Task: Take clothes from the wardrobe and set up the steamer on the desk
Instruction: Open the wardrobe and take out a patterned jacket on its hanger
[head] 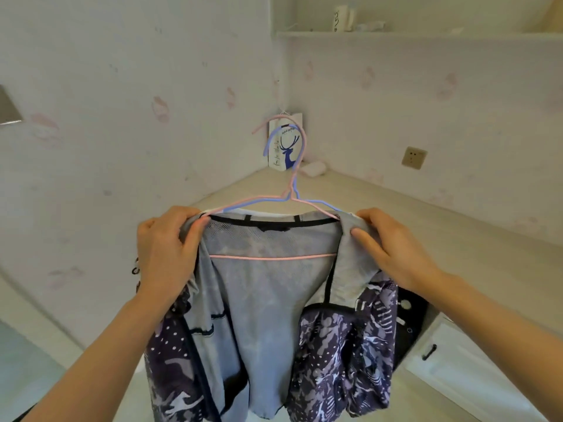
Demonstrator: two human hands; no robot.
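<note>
A grey-lined jacket with a dark purple patterned outside hangs open in front of me on two wire hangers, a pink hanger and a blue hanger, whose hooks stick up. My left hand grips the jacket's left shoulder over the hanger end. My right hand grips the right shoulder the same way. The jacket is held above the pale desk. No steamer shows.
A white paper bag with a blue deer stands in the desk's far corner, a small white object beside it. A wall socket sits at the right. A shelf holds a mug. A black item lies near white drawers.
</note>
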